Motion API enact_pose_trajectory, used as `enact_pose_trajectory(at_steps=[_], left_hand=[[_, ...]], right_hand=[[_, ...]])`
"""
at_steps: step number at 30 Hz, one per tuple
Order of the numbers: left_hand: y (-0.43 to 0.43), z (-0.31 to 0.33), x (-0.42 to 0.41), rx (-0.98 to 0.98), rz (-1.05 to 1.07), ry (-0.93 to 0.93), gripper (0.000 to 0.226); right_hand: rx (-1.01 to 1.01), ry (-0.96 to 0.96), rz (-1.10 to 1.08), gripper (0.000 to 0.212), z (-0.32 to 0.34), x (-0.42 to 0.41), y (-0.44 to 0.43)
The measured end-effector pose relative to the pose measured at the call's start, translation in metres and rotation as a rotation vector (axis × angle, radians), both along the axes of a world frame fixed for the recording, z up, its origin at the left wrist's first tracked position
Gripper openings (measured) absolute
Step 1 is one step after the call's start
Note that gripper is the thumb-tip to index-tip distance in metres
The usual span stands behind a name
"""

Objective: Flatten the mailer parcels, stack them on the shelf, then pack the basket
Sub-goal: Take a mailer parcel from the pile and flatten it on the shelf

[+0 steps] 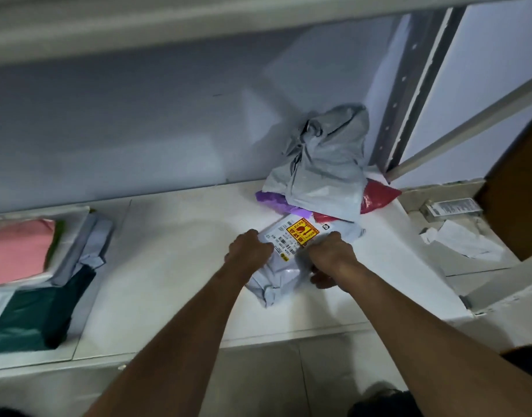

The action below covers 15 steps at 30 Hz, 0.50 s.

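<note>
Our fingers [252, 237] curled round the grey mailer parcel [284, 273] at frame centre on the shelf [174, 266], left hand [249, 249] and right hand [330, 255] both gripping; uneven pressing, we judged, could shove it into the loose pile [324, 176] just above

Pale grey plastic mailer parcel [276, 278] shows thin, creased and softly glossy, a matt paper label [281, 242] stuck on; behind it a crumpled grey plastic bag [324, 164], a shiny red plastic mailer [379, 197], on a smooth white shelf board [174, 251] beside a dull perforated metal upright [403, 94]
</note>
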State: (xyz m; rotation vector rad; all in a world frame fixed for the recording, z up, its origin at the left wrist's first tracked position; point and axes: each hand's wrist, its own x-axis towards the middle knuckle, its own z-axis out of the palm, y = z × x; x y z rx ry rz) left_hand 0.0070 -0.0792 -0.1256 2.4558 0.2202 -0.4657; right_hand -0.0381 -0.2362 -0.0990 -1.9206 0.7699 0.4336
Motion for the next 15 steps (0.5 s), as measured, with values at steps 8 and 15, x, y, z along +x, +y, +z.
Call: enact_pose_trajectory(at_steps=[8, 15], left_hand=[[0.089, -0.007, -0.012, 0.102, 0.075, -0.079, 0.036], [0.146, -0.011, -0.028, 0.118, 0.046, -0.114, 0.063]], right_hand=[[0.12, 0.037, 0.331, 0.022, 0.013, -0.002, 0.078], [0.13, 0.009, 0.464, 0.023, 0.013, -0.006, 0.133]])
